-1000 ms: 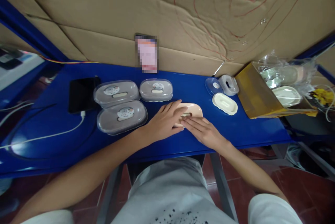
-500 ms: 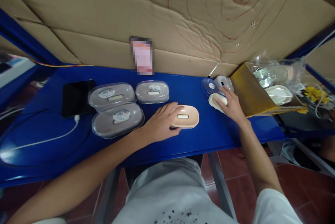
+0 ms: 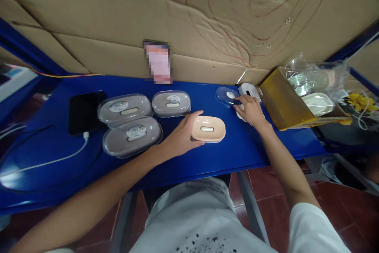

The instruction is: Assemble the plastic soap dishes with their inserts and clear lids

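Note:
My left hand grips the left end of a peach oval dish, thumb and fingers around its edge. Farther right, my right hand pinches the right edge of a clear oval lid with a round sticker. Under that hand a cream piece lies mostly hidden, and a white piece with a dark slot sits just behind it. Lidded grey dishes stand left of my left hand: one at the back, another at far left, and a third in front.
A yellow-edged cardboard box with wrapped dishes stands at the right. A black device with a white cable lies at the left. A phone with a blurred screen leans on the cardboard wall behind the blue table.
My right hand has moved from the cream piece onto the clear lid, which has shifted left. The fingers of my left hand have drawn back from the top of the peach dish to its edge.

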{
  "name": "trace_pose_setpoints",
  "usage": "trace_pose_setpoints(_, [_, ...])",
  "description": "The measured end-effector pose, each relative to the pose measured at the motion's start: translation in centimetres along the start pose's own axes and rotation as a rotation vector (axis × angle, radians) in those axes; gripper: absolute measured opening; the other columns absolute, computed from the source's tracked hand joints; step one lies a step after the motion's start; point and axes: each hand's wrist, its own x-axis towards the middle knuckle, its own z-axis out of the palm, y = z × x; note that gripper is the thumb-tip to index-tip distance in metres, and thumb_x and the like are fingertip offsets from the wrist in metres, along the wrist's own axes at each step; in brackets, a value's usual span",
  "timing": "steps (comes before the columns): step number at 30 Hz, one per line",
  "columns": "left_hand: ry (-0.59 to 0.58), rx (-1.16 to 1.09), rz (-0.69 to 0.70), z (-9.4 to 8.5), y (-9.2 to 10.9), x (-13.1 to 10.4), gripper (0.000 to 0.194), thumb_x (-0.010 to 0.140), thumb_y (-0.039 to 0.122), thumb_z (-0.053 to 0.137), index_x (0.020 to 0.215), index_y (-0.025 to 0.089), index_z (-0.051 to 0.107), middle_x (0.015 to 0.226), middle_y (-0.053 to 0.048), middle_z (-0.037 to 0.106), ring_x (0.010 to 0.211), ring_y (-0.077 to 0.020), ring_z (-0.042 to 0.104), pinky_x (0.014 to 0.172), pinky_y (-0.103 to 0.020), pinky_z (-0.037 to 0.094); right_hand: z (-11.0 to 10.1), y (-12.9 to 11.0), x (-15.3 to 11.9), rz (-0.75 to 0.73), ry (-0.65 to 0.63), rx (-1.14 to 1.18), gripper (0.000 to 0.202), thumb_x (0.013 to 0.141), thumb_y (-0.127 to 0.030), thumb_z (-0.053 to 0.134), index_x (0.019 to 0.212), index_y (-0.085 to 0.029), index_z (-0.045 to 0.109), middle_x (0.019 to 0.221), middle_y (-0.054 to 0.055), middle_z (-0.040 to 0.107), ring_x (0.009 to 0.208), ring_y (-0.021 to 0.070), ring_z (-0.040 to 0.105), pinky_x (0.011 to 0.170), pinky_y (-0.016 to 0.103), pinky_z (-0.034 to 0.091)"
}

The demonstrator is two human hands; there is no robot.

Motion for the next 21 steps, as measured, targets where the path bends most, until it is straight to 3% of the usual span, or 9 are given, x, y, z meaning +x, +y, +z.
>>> trace_pose_setpoints(4, [-0.001,0.017,0.008,0.0,0.0,0.1,0.104,0.084,0.028,0.087,0.167,0.025,0.026,0.172,-0.018,0.039,0.161,-0.0369,0.040,0.133,-0.058,0.035,0.0,-1.2,0.8,-0.111,-0.046,0.112,0.062,0.098,-0.063,0.069,0.140,-0.018,0.064,0.158,0.023,0.057,0.152,0.0420,0.050,0.124,0.066,0.040])
trace_pose_setpoints(6, [0.006,0.014,0.003,-0.1,0.0,0.2,0.105,0.083,0.029,0.087,0.168,0.025,0.025,0.172,-0.018,0.039,0.161,-0.0372,0.041,0.132,-0.058,0.036,0.2,-1.7,1.8,-0.166,-0.126,0.240,0.075,0.093,-0.065,0.075,0.151,-0.020,0.056,0.161,0.022,0.055,0.149,0.0402,0.054,0.121,0.063,0.046])
trace_pose_setpoints(9, [0.019,-0.004,-0.019,0.0,-0.1,0.2,0.107,0.082,0.028,0.088,0.168,0.026,0.025,0.172,-0.019,0.039,0.159,-0.0368,0.044,0.132,-0.058,0.037,0.0,-2.4,2.3,-0.189,-0.148,0.396,0.074,0.094,-0.060,0.076,0.153,-0.021,0.055,0.154,0.019,0.063,0.138,0.0361,0.065,0.117,0.057,0.052])
trace_pose_setpoints(13, [0.030,-0.030,-0.026,0.2,-0.3,0.1,0.112,0.080,0.027,0.090,0.169,0.026,0.022,0.173,-0.019,0.038,0.159,-0.0360,0.043,0.132,-0.057,0.036,-1.7,-4.2,-0.3,-0.194,-0.057,0.520,0.068,0.098,-0.058,0.073,0.157,-0.027,0.055,0.159,0.014,0.062,0.145,0.0332,0.061,0.121,0.057,0.050])
trace_pose_setpoints(17, [0.041,-0.054,-0.007,0.3,-0.5,0.1,0.114,0.082,0.028,0.089,0.171,0.026,0.019,0.173,-0.020,0.038,0.158,-0.0372,0.044,0.131,-0.058,0.037,-3.5,-7.0,-4.0,-0.302,-0.121,0.508,0.068,0.100,-0.053,0.074,0.161,-0.032,0.053,0.166,0.013,0.055,0.154,0.0336,0.052,0.125,0.058,0.047])
trace_pose_setpoints(21, [0.043,-0.057,-0.001,0.4,-0.6,0.2,0.115,0.081,0.032,0.091,0.171,0.027,0.020,0.173,-0.020,0.038,0.157,-0.0378,0.046,0.130,-0.059,0.038,-3.7,-9.4,-5.3,-0.376,-0.150,0.439,0.069,0.098,-0.051,0.077,0.161,-0.034,0.054,0.168,0.013,0.053,0.153,0.0353,0.054,0.122,0.059,0.049])
